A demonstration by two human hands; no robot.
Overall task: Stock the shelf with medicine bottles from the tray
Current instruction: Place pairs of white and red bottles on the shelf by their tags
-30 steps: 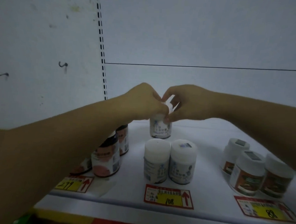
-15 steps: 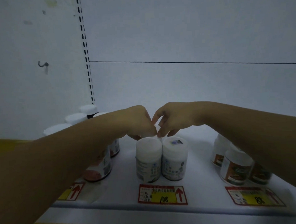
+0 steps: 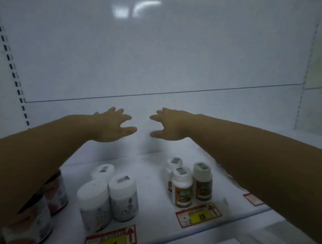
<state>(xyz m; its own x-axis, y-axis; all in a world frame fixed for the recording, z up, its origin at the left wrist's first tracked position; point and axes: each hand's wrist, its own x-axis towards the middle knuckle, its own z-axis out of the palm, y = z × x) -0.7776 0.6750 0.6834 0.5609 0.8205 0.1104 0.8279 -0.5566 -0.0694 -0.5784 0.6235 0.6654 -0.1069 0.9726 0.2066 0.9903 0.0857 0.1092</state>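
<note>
While our left hand (image 3: 110,125) and right hand (image 3: 171,126) hover near 12 o'clock above the shelf (image 3: 151,176), fingers (image 3: 126,117) spread wide and holding nothing, the white medicine bottles (image 3: 123,197) stand at 7 o'clock and the brown-labelled bottles (image 3: 182,188) at 5 o'clock. We cannot make out the tray. The risk we judge: our left forearm lies low over the dark-labelled jars (image 3: 57,195) at 8 o'clock, so a careless pull back could topple them.

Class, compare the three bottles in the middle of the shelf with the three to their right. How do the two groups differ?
The middle bottles are broad and squat, with pale bluish-white labels. The right-hand bottles are slimmer, with orange-brown labels. Both groups stand upright and have whitish caps.
</note>
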